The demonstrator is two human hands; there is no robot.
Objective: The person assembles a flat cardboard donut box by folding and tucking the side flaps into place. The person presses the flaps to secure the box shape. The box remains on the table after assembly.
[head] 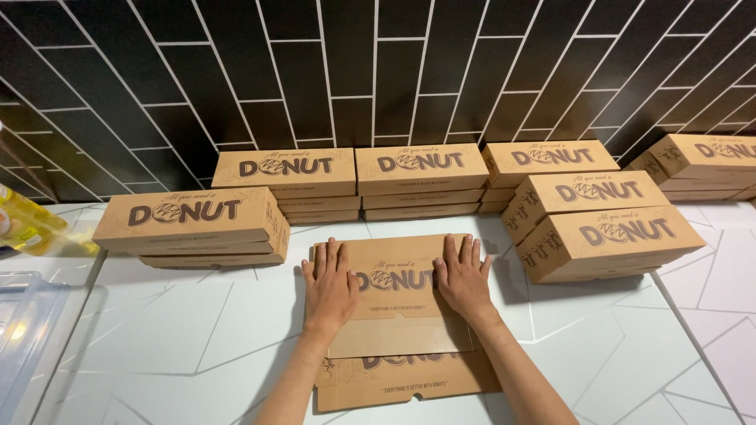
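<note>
Brown cardboard fills the white countertop point(157, 330), where a person presses both palms flat on a folded pastry box point(394, 295) lying at the centre of the surface. The left hand point(329, 285) lies open on the box's left part, fingers straight and close together, gripping nothing. The right hand point(463, 277) lies the same way on the right part, fingers extended toward the wall, also closed on nothing. A flap of the same box sticks out below the wrists, toward the person. Finished boxes stand around it: a stack on the left point(193, 228), two stacks at the back point(354, 185) against the wall, a tilted pile on the right point(602, 228), and more boxes at the far right edge point(705, 165). Black tiles point(378, 71) with white joints, laid on a slant, cover the wall behind. A clear plastic container point(24, 330) sits at the left edge, with yellow bottles point(24, 224) just beyond it.
</note>
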